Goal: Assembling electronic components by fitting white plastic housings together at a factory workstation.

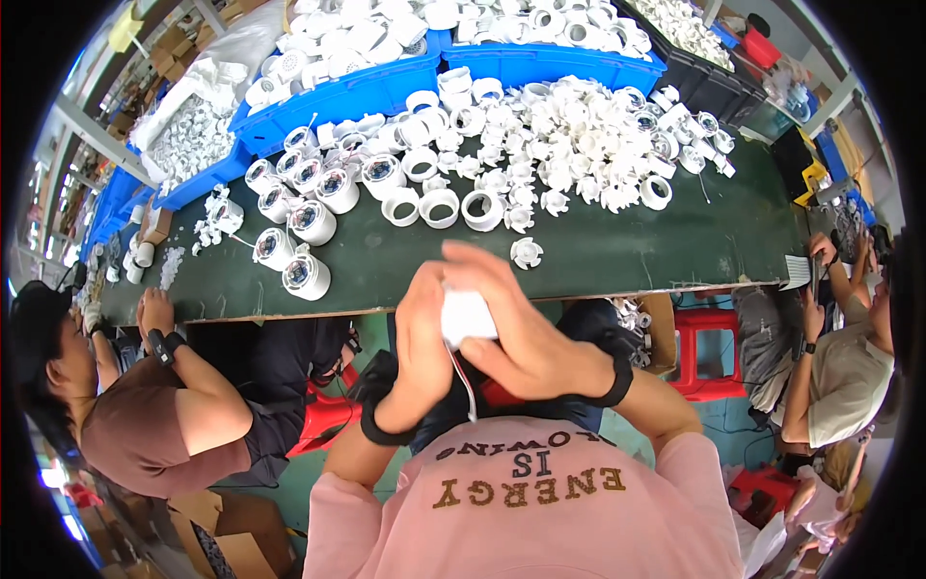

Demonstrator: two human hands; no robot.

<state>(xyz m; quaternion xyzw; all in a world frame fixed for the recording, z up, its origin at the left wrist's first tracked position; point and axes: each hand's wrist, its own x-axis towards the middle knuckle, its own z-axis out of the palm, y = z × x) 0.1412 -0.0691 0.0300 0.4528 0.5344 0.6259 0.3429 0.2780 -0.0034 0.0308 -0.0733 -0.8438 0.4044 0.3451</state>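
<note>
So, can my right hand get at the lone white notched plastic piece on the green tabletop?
Probably yes: the piece lies beyond your right hand, seemingly unobstructed, though that hand grips a white wired part.

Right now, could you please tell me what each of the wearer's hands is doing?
Left hand: closed around the left side of a white part with a trailing wire.
Right hand: closed around the same part's right side.

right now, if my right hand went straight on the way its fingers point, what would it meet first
Probably the leftmost open white ring, beyond a bare strip of green bench top; depth is unclear, so the right hand might pass above it.
</note>
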